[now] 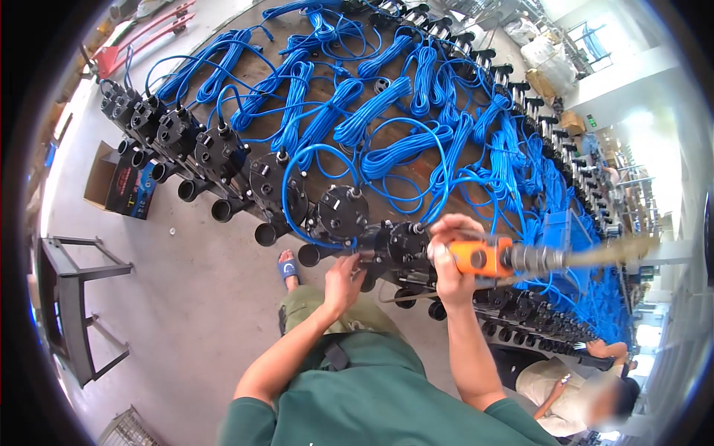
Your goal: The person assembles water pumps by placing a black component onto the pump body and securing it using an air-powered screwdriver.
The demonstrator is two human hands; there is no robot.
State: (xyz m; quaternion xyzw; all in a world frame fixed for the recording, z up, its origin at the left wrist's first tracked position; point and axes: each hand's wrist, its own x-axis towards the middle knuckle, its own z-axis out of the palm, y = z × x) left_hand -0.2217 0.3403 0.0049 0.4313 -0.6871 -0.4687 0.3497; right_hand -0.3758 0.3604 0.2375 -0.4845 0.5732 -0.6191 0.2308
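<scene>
My right hand (pixel 449 262) is closed round an orange power tool (pixel 482 257) with a dark ribbed collar; a long brownish part stretching right from it is smeared by motion. The tool is held over the row of black pumps, beside one with a round black top (pixel 407 242). My left hand (pixel 344 284) has its fingers curled against the side of a black pump (pixel 378 251), with the fingertips partly hidden. Just left stands another pump (pixel 341 214), its round top dotted with bolts. A loop of blue cable (pixel 288 178) arches over these pumps.
Bundled blue cables (pixel 372 111) cover the brown tabletop (pixel 256 68), with more pumps along its far edge. A blue crate (pixel 563 236) sits among cables at right. A co-worker (pixel 554 386) is at lower right. On the floor are an open carton (pixel 123 182) and a metal stand (pixel 71 297).
</scene>
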